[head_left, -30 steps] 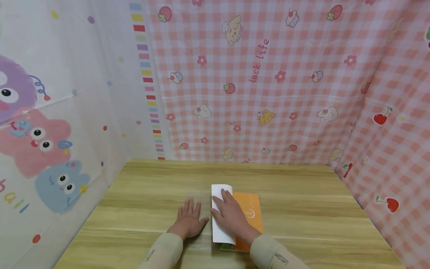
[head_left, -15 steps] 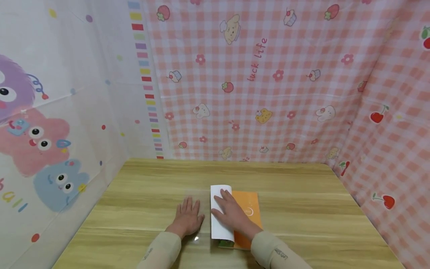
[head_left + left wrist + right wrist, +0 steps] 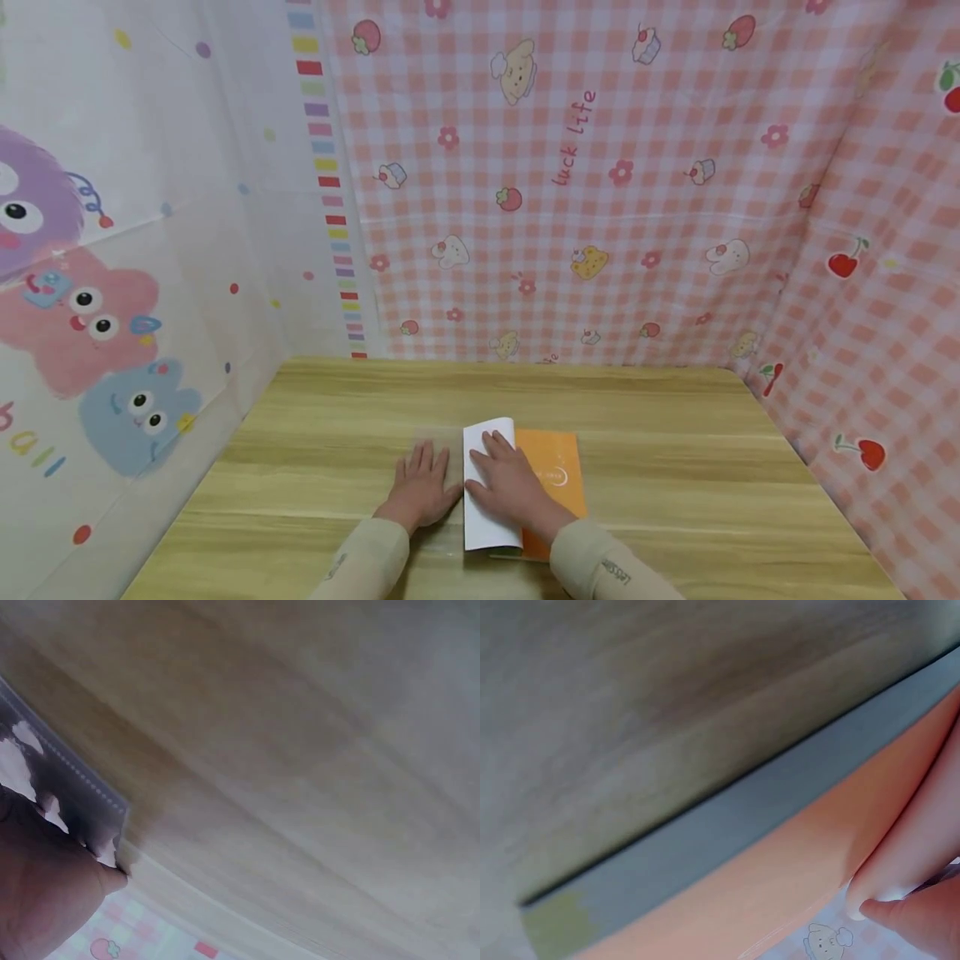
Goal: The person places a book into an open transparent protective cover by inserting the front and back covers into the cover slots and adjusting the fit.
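Observation:
An orange booklet (image 3: pixel 561 467) lies on the table with a white leaf (image 3: pixel 491 521) folded over its left part. Across that leaf my right hand (image 3: pixel 510 483) rests with fingers spread. A little green shows under the leaf's near edge. To the left, my left hand (image 3: pixel 423 492) lies flat, its thumb by the leaf's left edge. Beneath its fingers, the left wrist view has a clear plastic sheet (image 3: pixel 94 787) with a dotted seam along its border. In the right wrist view, a grey strip (image 3: pixel 735 817) borders the orange cover.
The wood-grain table (image 3: pixel 675 450) extends on both sides of the booklet. Behind it hangs a pink checked cloth (image 3: pixel 667 208), with more checked cloth on the right. A white cloth with cartoon figures (image 3: pixel 97 308) covers the left side.
The white leaf has shifted slightly left and lies flatter, covering more of the green below. My right hand has moved a little left with it. My left hand stays nearly in place.

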The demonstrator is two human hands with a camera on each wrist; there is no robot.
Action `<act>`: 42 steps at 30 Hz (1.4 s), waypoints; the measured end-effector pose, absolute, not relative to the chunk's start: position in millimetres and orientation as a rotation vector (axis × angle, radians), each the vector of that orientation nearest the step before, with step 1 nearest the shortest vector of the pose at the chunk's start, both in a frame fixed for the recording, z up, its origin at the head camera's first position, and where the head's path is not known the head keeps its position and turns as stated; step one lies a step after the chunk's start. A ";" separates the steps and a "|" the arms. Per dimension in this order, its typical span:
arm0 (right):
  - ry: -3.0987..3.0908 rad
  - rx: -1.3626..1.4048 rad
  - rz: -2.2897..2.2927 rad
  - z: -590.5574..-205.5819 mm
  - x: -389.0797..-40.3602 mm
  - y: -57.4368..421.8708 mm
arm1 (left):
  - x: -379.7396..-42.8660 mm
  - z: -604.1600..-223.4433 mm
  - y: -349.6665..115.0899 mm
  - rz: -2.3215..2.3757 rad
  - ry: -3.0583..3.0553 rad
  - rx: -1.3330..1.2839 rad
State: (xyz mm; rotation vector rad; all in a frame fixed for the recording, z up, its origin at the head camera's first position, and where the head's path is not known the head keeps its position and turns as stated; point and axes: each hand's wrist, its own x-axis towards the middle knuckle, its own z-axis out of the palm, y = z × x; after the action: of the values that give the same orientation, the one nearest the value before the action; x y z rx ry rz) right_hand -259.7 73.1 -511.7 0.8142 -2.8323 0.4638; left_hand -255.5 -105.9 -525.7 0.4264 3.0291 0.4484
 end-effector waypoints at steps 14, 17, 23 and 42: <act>-2.900 0.743 0.369 -509.0 -256.6 65.3 | -253.5 -523.2 -104.9 0.433 3.025 0.403; -2.910 0.743 0.358 -509.6 -256.8 63.9 | -255.2 -523.2 -105.3 0.448 3.028 0.391; -2.929 0.734 0.334 -509.6 -256.7 62.1 | -258.6 -524.1 -107.2 0.521 3.054 0.380; -2.951 0.741 0.279 -506.3 -255.1 59.5 | -256.8 -522.5 -104.4 0.467 3.025 0.375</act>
State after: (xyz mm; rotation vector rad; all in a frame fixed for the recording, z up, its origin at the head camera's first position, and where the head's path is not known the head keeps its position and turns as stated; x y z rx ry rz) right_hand -255.1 59.5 -506.3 0.7408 -2.9513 0.2795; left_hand -256.8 -104.4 -522.5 0.3748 3.0253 0.4671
